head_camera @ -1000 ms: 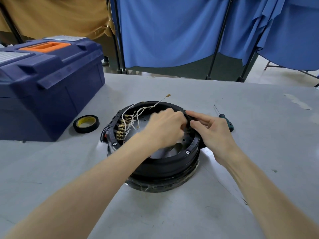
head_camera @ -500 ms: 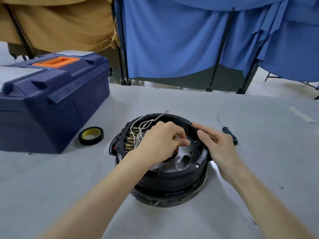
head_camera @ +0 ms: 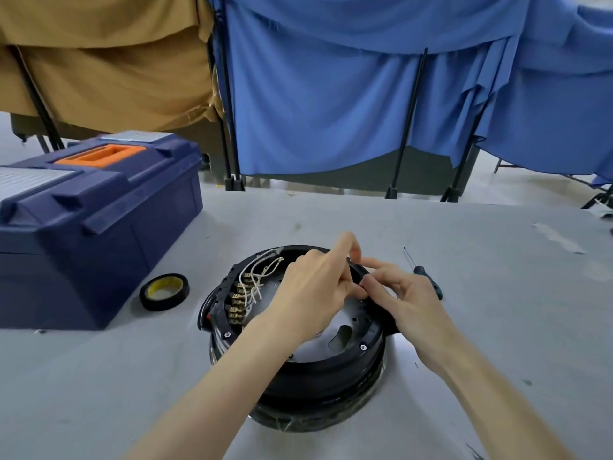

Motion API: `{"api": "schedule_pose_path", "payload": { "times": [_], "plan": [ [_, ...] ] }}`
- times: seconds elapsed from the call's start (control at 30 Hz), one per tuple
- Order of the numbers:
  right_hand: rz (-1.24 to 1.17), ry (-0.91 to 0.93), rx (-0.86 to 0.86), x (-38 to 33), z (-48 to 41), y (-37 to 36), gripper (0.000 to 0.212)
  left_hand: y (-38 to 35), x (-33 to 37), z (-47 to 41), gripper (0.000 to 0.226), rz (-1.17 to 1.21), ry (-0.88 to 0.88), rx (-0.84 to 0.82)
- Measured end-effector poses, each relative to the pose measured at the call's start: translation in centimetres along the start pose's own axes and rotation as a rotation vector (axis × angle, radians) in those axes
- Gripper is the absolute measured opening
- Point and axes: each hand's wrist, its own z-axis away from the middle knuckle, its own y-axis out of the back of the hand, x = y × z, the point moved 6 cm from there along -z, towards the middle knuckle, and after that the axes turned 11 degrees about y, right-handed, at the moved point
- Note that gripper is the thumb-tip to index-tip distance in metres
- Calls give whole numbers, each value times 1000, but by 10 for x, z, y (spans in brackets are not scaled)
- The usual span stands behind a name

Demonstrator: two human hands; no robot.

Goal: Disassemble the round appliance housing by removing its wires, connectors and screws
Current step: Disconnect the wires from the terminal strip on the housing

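Observation:
A round black appliance housing [head_camera: 325, 383] sits upside down on the grey table. White wires [head_camera: 262, 277] and a row of brass connectors [head_camera: 237, 302] lie inside its left part. My left hand [head_camera: 311, 287] reaches over the housing's middle, fingers pinched together at the far right rim. My right hand [head_camera: 401, 293] meets it there, and both pinch a small reddish part [head_camera: 361, 287] between their fingertips. What that part is stays too small to tell. A silver screw [head_camera: 363, 346] shows on the near right rim.
A dark blue toolbox [head_camera: 93, 220] with an orange handle stands at the left. A roll of black tape [head_camera: 164, 292] lies beside the housing. A green-handled screwdriver [head_camera: 428, 277] rests behind my right hand. Blue and tan curtains hang beyond the table's far edge.
The camera has tilted up, so the housing sits lower in view. My left hand has shifted right toward the rim, and both hands' fingertips have closed together on a small part.

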Motion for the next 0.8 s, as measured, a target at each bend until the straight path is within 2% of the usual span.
{"api": "schedule_pose_path", "payload": {
  "times": [0.1,0.2,0.27,0.33,0.43,0.53,0.63,0.7,0.8],
  "plan": [
    [1,9,41,-2,-1,4,23,-2,0,1,39,25,31,-14],
    [68,-7,368,2,-4,37,22,5,-13,2,50,-54,88,26],
    [171,-31,576,7,-2,62,19,7,-26,5,47,-71,146,27],
    [331,-70,667,18,2,78,21,6,-35,8,37,-98,184,-5],
    [543,-149,655,37,3,80,26,0,-36,11,16,-152,187,-68],
    [766,-195,535,50,-1,69,26,-1,-33,12,12,-173,192,-74],
    [938,-240,416,56,-5,61,19,5,-34,10,9,-184,209,-4],
    [963,-229,403,55,-4,59,17,15,-34,10,7,-167,223,78],
    [831,-123,513,38,1,62,20,35,-35,13,2,-167,265,249]
  ]
}}
